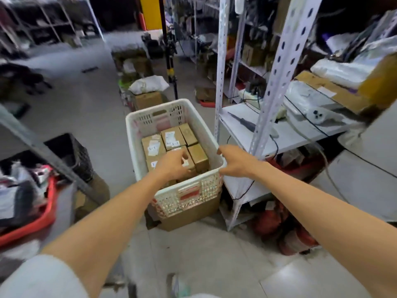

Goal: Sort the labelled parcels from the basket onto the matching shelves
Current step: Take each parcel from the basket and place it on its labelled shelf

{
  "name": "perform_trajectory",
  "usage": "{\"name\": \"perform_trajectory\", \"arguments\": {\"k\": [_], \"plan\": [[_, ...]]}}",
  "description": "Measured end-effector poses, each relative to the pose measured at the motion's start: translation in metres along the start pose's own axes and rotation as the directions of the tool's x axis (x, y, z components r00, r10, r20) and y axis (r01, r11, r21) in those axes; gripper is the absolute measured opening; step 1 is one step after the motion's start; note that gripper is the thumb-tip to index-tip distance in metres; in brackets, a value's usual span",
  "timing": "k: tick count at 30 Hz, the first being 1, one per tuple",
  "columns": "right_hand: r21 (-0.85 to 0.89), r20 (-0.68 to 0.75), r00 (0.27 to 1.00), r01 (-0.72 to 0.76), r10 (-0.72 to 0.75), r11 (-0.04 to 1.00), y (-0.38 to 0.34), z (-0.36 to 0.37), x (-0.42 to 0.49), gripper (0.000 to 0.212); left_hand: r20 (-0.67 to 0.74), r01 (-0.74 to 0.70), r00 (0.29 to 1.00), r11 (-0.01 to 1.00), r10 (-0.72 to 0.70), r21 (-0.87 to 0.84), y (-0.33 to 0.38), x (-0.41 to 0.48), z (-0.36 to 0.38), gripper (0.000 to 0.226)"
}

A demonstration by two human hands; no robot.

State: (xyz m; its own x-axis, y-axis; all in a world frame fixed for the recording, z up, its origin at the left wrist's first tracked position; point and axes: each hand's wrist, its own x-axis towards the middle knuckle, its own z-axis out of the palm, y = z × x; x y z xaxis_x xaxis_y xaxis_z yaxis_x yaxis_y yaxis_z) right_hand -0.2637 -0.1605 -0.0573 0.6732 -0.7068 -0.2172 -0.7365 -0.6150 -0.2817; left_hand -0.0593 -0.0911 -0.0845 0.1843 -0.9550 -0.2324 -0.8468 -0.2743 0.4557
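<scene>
1. reaching into the basket (189, 196) is judged to be the step in hand: a parcel is being picked, and none is seen lifted clear of the rim.
2. the left hand (174, 166) is laid on the near parcel (191, 167) inside the basket, with the fingers curled down over its top; whether it is already gripped cannot be told.
3. the right hand (234, 162) is held at the basket's right rim, released, with the fingers loosely curled and nothing grasped; whether the rim is touched cannot be told.
4. the brown parcels (200, 157) are packed side by side in the bottom of the basket, which is set on a cardboard box (187, 218) on the floor, just beside the white metal shelving (242, 117).
5. for the next move, a firm hold on the near parcel's sides is called for, though it is wedged against its neighbours; a straight lift is judged safest, after which its label must be read and matched to a shelf.
6. "a-1" can be read on the white label of the left parcel (153, 147) and again on the far parcel (171, 136); the label beside the left hand is partly covered and cannot be read, and no shelf marking can be made out.
</scene>
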Motion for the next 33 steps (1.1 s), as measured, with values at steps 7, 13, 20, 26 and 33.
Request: {"name": "perform_trajectory", "arguments": {"k": [7, 13, 20, 26, 33], "plan": [[0.015, 0.027, 0.999, -0.034, 0.034, 0.999, -0.048, 0.021, 0.081, 0.052, 0.044, 0.034, 0.999, 0.997, -0.031, -0.067, -0.085, 0.028, -0.026, 0.060], [-0.023, 0.095, 0.995, -0.028, 0.030, 0.999, -0.065, 0.048, 0.125, 0.046, 0.062, 0.066, 0.996, 0.997, -0.063, -0.033, -0.128, 0.054, -0.036, 0.058], [-0.031, 0.166, 0.984, -0.058, 0.063, 0.998, -0.039, 0.051, 0.186, 0.052, 0.113, 0.099, 0.989, 0.995, -0.095, -0.027, -0.141, 0.102, -0.033, 0.060], [-0.020, 0.273, 0.958, -0.090, 0.092, 0.996, -0.001, 0.062, 0.254, 0.054, 0.141, 0.193, 0.973, 0.980, -0.184, -0.051, -0.149, 0.166, -0.030, 0.061], [-0.109, 0.454, 0.888, -0.026, 0.072, 0.994, 0.059, 0.101, 0.336, 0.053, 0.263, 0.275, 0.928, 0.962, -0.265, 0.000, -0.159, 0.249, 0.008, 0.060]]}}
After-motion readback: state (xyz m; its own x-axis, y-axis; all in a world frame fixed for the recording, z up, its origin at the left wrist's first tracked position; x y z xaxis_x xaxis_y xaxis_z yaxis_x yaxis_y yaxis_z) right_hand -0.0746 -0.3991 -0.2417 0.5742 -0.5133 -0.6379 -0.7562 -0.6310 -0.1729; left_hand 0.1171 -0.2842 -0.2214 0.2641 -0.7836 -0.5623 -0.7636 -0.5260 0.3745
